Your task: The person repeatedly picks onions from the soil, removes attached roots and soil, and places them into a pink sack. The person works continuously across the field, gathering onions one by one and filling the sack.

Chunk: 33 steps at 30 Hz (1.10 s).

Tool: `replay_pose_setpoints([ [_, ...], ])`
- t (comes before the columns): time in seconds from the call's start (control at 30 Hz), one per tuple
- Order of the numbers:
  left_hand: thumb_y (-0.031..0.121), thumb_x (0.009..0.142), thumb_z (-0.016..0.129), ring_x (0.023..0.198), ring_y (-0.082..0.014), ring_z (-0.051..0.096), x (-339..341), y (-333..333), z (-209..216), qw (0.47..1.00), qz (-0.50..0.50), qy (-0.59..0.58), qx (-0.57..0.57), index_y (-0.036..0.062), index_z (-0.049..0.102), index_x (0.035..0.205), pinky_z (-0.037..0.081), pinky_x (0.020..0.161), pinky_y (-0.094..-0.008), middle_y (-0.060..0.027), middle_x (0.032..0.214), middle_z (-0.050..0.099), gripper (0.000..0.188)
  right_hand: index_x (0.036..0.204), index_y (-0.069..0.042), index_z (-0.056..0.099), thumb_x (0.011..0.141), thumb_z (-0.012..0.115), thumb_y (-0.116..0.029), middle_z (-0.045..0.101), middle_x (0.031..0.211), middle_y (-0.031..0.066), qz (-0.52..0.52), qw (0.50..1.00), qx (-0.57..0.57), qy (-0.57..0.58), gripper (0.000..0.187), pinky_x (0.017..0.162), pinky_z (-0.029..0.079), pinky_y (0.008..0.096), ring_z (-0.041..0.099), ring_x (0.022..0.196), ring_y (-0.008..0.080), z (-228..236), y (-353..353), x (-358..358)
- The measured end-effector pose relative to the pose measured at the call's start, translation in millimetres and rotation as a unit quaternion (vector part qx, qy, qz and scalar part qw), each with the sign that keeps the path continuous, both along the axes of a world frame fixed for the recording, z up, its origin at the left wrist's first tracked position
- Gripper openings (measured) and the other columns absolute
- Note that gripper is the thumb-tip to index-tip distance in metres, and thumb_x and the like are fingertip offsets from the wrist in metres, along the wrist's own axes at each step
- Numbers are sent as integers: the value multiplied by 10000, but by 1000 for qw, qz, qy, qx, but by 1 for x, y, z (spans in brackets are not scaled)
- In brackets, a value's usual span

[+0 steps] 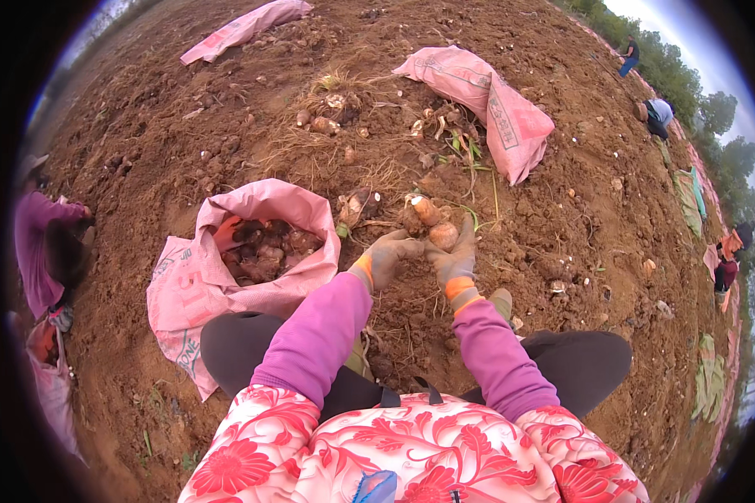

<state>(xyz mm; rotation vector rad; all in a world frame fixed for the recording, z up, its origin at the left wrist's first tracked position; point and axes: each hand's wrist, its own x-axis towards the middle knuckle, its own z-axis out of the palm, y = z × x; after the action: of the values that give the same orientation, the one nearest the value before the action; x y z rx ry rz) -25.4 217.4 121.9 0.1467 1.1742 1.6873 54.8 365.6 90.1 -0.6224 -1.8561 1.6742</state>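
My left hand (390, 256), in a soiled grey glove with an orange cuff, reaches in from the left and closes at the lower edge of a taro clump. My right hand (453, 261), gloved alike, has its fingers closed round a rounded brown taro (443, 236). Just above it a longer taro (425, 210) with a white end sticks out. The fingertips of both hands nearly meet. Soil and roots hide part of the left hand's grip. Left of my hands a pink woven sack (256, 201) stands with its mouth wide, partly filled with soil-covered taros.
A trimmed taro clump (358, 207) lies beside the sack's rim. Farther off are loose taros (325, 126) with dry roots and a pink sack (486, 96) lying flat. Another pink sack (247, 32) lies at the far left. People crouch at left (46, 243) and right (658, 116).
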Motion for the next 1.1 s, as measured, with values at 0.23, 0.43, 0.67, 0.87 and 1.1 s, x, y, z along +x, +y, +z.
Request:
replay_pose_setpoints([
  [0.23, 349, 1005, 661, 1042, -199, 654, 1, 16, -40, 945, 219, -175, 168, 166, 607, 1248, 552, 874, -406, -25, 1168, 667, 309, 1547, 25, 299, 817, 832, -161, 531, 1405, 167, 138, 987, -29, -73, 923, 1038, 472, 322, 542, 1245, 217, 21, -17, -7],
  [0.43, 140, 970, 678, 963, -132, 638, -5, 15, -69, 974, 142, 2, 174, 132, 503, 1349, 545, 847, -338, 9, 1153, 602, 417, 1358, -11, 564, 1012, 665, -300, 715, 1078, 28, 105, 983, -138, -52, 462, 895, 513, 279, 611, 994, 100, 2, -4, -39],
  [0.67, 25, 895, 614, 836, -75, 519, -16, -3, -53, 978, 95, -43, 180, 113, 488, 1321, 459, 726, -247, 34, 965, 492, 453, 1431, -197, 532, 926, 633, -216, 668, 1287, 156, 190, 709, 367, -571, 514, 995, 509, 437, 626, 1226, 373, -8, 76, -38],
  [0.87, 220, 1024, 551, 1048, -151, 646, -12, 16, -62, 978, 208, -20, 25, 52, 564, 1371, 532, 901, -303, -57, 1235, 649, 386, 1524, -66, 379, 857, 779, -315, 575, 1402, 245, 209, 952, -96, -204, 816, 1102, 434, 419, 560, 1308, 365, -27, 16, -16],
  [1.1, 291, 991, 623, 908, -200, 663, -17, 6, -129, 934, 160, 267, -177, 49, 700, 1154, 507, 854, -341, -116, 980, 734, 302, 1327, -84, 553, 998, 534, -289, 691, 1032, 73, 187, 867, -458, -53, 388, 483, 543, 271, 689, 732, 169, 0, 14, -9],
])
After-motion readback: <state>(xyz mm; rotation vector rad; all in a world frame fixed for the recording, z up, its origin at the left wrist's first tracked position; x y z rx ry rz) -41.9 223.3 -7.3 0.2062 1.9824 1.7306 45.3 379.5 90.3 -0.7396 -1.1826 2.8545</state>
